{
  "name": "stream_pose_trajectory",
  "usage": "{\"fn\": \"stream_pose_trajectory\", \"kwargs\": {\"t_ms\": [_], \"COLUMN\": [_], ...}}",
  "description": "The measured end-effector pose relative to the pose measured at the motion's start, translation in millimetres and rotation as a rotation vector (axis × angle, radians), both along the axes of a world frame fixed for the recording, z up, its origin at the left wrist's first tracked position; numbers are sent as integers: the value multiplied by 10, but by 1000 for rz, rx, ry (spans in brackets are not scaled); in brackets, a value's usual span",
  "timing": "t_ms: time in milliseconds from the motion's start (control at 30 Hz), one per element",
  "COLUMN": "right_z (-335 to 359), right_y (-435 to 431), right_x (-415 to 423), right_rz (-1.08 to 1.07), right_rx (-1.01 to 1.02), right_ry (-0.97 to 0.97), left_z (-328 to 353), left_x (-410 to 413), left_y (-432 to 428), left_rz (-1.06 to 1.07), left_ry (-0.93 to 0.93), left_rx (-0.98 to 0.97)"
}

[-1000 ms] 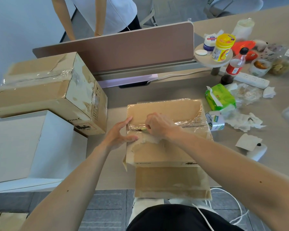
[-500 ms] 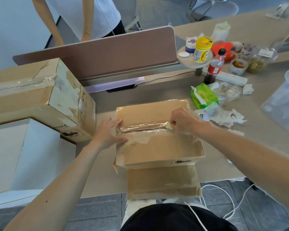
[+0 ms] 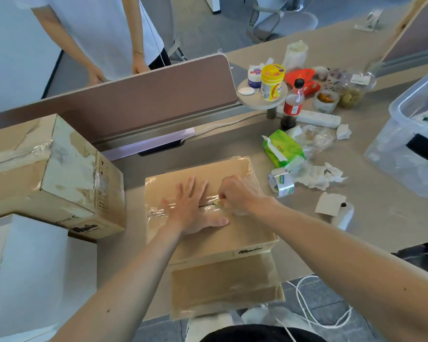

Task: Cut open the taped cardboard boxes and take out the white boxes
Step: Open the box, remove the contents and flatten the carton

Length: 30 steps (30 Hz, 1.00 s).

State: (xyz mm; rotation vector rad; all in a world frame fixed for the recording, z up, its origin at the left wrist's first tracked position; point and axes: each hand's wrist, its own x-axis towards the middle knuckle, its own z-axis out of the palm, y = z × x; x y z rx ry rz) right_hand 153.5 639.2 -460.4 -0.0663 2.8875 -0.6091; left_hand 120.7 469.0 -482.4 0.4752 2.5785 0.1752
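While the right hand (image 3: 240,196) sits near the right end of the tape seam, much as 0.5 s ago, the left hand (image 3: 194,206) is what differs. It was at the box's left edge w/ thumb on the seam. Now it lies flat mid-lid, fingers straight and spread apart, palm pressing across the seam. The right hand is curled, fingers together, pinching a small yellow-green cutter (image 3: 217,202) whose tip meets the seam just beside the left hand. A short dark slit shows in the tape there. Vs 1 s ago the right hand is further right along the seam.

The cardboard box (image 3: 240,235) being worked on lies at the desk's (image 3: 208,149) near edge, centre of view, lid shut, glossy clear tape over the top. A taped brown panel hangs below its front, past the desk edge. A 2nd taped box (image 3: 47,174) stands to the left, apart, unopened. The white box (image 3: 30,267) is lower left, by that 2nd box's near corner; can't tell if they touch.

Right of the box are a tape roll (image 3: 281,185), a green tissue pack (image 3: 283,149) and crumpled tissues (image 3: 316,176). A clear plastic bin (image 3: 410,149) at far right shows more than before, since the view has swung. A person in a white shirt (image 3: 97,28) stands behind the divider (image 3: 146,99).
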Motion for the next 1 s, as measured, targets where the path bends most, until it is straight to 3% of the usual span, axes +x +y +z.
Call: {"fn": "stream_pose_trajectory", "kwargs": {"t_ms": [333, 1000], "right_z": [168, 213], "right_y": [432, 1030], "right_x": [59, 374], "right_rz": [-41, -255], "right_rx": [112, 0], "right_ry": [-34, 46], "left_z": [3, 24], "left_x": [-45, -38], "left_y": [-75, -39], "left_rz": [37, 61], "left_ry": [-56, -59], "left_rx": [-13, -16]}}
